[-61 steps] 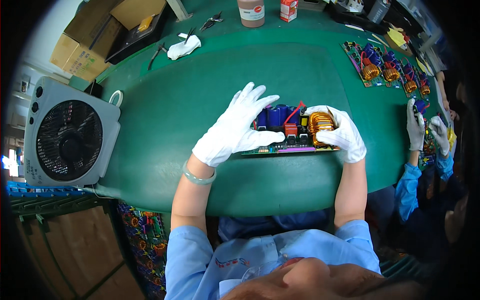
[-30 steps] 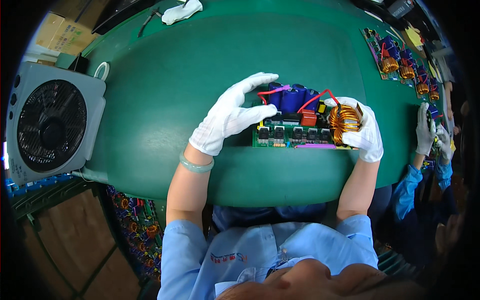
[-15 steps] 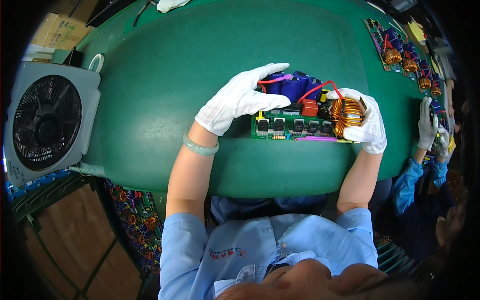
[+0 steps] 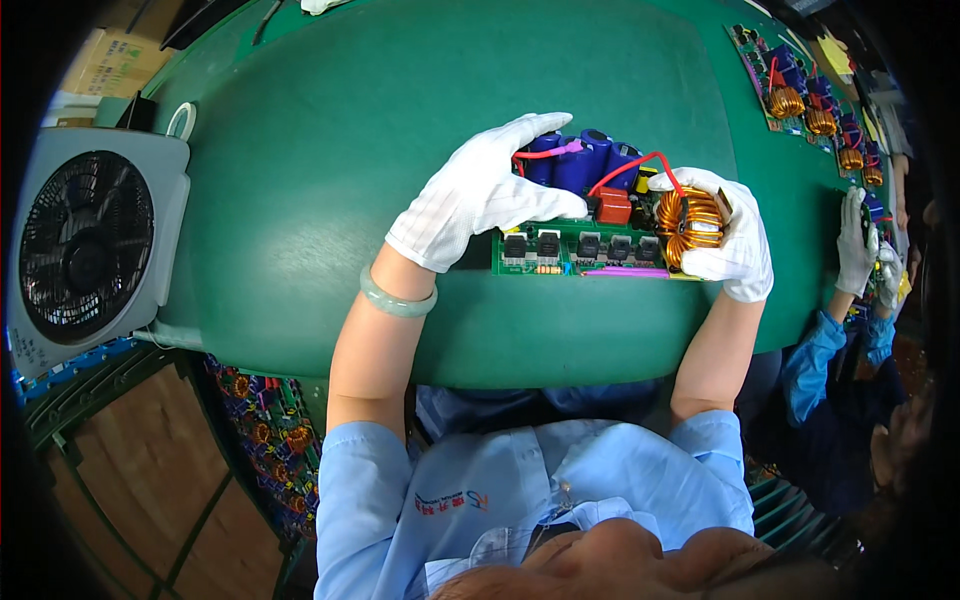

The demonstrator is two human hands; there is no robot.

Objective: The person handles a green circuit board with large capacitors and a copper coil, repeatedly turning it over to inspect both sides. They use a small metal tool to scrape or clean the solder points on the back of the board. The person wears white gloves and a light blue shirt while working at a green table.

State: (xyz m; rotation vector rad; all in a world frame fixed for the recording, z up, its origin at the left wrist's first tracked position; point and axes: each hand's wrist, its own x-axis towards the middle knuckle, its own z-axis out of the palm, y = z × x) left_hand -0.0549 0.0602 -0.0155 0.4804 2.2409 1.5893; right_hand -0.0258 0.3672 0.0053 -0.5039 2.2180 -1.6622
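Note:
A green circuit board point(image 4: 575, 256) is between my two white-gloved hands over the table, its long side facing me. My left hand point(image 4: 478, 192) wraps the board's left end, thumb in front of the blue capacitors point(image 4: 573, 172) and fingers reaching behind them. At the other end, my right hand point(image 4: 742, 236) curls around the copper-wound coil point(image 4: 689, 226). A red wire point(image 4: 640, 166) arches from the capacitors to the coil. Black transistors point(image 4: 589, 246) line the near edge, with a red block component point(image 4: 613, 206) behind them. The fingertips behind the board are partly hidden.
A grey box fan point(image 4: 88, 235) stands at the left on the green table mat point(image 4: 400, 345). Similar boards point(image 4: 785, 102) lie at the far right, near a co-worker's gloved hands point(image 4: 856, 250). More boards point(image 4: 262, 432) sit low at the left. Cardboard boxes point(image 4: 120, 62) stand far left.
The whole view has shifted slightly. The board and both hands appear a little farther left and up, with the same grip on the board.

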